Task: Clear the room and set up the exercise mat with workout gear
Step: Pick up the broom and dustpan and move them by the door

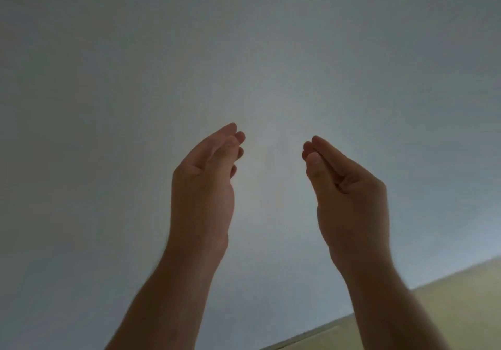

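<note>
Both of my hands are raised in front of a plain pale grey surface (244, 51) that fills nearly the whole view. My left hand (206, 176) is held up with its fingers together and slightly curved, palm turned to the right, holding nothing. My right hand (349, 184) mirrors it, fingers together and bent towards the thumb, also holding nothing. The two hands are apart, with a gap between their fingertips. No exercise mat or workout gear is in view.
A pale yellow wall strip (461, 301) meets the grey surface along a slanted edge at the lower right. The lighting is dim.
</note>
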The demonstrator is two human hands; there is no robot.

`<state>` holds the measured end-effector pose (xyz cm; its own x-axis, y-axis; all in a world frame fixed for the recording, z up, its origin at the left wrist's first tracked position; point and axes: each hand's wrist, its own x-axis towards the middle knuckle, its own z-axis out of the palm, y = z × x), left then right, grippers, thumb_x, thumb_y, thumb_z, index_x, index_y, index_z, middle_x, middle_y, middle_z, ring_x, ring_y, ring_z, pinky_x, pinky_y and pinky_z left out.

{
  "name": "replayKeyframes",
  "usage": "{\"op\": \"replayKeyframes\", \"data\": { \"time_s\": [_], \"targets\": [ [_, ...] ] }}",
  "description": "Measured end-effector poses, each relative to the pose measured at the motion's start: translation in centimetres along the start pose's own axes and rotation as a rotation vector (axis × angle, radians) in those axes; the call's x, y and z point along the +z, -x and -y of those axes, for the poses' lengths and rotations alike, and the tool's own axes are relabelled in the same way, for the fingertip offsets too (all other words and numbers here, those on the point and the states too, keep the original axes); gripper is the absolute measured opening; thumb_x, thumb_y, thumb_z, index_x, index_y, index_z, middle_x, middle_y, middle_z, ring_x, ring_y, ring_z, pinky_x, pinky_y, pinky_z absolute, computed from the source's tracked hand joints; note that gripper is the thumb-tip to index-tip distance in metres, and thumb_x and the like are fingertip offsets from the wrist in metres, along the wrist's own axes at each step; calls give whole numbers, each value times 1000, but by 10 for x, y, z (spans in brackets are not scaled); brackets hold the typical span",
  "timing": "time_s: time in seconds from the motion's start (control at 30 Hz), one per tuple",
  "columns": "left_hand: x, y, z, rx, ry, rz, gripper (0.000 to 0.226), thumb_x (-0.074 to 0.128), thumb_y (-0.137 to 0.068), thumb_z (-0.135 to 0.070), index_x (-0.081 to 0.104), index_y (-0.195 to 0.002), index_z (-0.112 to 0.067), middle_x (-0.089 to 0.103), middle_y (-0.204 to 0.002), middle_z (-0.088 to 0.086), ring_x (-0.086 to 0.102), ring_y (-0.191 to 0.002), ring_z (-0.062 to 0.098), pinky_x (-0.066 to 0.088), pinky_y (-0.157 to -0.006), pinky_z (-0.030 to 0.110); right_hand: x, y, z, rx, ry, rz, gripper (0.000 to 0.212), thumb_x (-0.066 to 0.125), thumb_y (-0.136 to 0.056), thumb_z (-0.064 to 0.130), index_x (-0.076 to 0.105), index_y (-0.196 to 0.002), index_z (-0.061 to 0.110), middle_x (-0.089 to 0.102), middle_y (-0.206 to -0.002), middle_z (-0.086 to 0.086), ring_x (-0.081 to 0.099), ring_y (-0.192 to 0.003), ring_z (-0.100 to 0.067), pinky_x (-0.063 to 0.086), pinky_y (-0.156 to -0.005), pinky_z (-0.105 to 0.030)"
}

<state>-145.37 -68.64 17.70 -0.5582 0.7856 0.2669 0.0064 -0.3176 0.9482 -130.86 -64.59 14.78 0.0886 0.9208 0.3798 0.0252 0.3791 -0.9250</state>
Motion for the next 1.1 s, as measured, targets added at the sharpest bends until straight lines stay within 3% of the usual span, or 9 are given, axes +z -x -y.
{"op": "replayKeyframes", "data": {
  "time_s": [0.2, 0.6, 1.1],
  "targets": [
    [135, 33, 22, -47, 65, 188, 23, 57, -102, -17, 72, -118, -24, 77, -109, -10, 71, -106, 10, 52, -104, 41, -139, -35, -21, -25, 32, -234, 26, 67, -98, 23, 70, -123, 28, 74, -113, 20, 66, -112, 3, 49, -107, -35],
    [413, 123, 48, -162, 125, 420, 19, 58, -101, -18, 73, -112, -25, 78, -107, -9, 72, -106, 13, 52, -105, 44, -414, -100, -43, -1, 151, -422, 30, 66, -98, 25, 69, -128, 24, 73, -113, 23, 65, -109, 8, 50, -105, -29],
    [661, 160, 112, -256, 166, 756, 19, 57, -102, -20, 73, -113, -25, 77, -105, -10, 72, -104, 11, 53, -103, 41, -617, -177, -101, 26, 309, -734, 32, 66, -98, 25, 69, -130, 25, 73, -113, 24, 66, -109, 8, 50, -104, -29]
  ]
}}
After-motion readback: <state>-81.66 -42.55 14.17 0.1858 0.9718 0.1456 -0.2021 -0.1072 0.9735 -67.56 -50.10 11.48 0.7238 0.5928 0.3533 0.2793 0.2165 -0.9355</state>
